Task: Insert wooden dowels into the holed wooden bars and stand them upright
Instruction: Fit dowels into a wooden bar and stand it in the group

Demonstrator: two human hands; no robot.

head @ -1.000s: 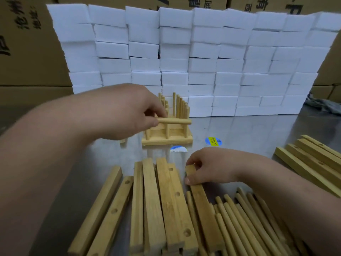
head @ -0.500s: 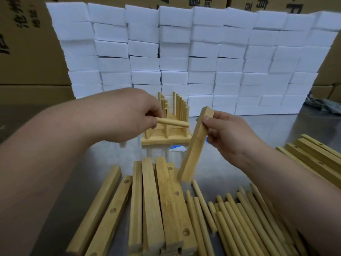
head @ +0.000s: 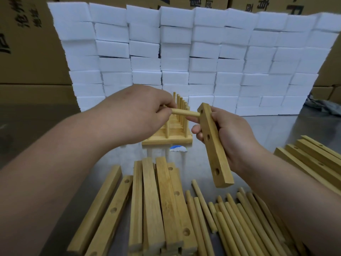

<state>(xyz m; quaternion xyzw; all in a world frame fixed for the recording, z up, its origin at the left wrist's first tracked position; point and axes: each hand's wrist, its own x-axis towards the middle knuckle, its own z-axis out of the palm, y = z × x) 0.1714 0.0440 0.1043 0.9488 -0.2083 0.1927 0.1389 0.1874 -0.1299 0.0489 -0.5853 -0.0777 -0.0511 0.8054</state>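
Note:
My left hand [head: 136, 115] pinches a short wooden dowel [head: 185, 113] that points right, level with the table. Its tip meets the top hole of a holed wooden bar [head: 215, 146], which my right hand [head: 227, 133] grips in the air, tilted with its lower end toward me. Two more holes show on the bar's face. Behind the hands stands a row of finished bars with upright dowels [head: 172, 132].
Loose holed bars [head: 162, 204] lie on the metal table in front of me, with a heap of loose dowels [head: 239, 218] to their right. More bars [head: 317, 159] are stacked at the right edge. A wall of white foam blocks [head: 184, 58] closes the back.
My right hand picked a bar off the pile, lifted it and turned its holed face toward the dowel. The dowel tip now touches the top hole.

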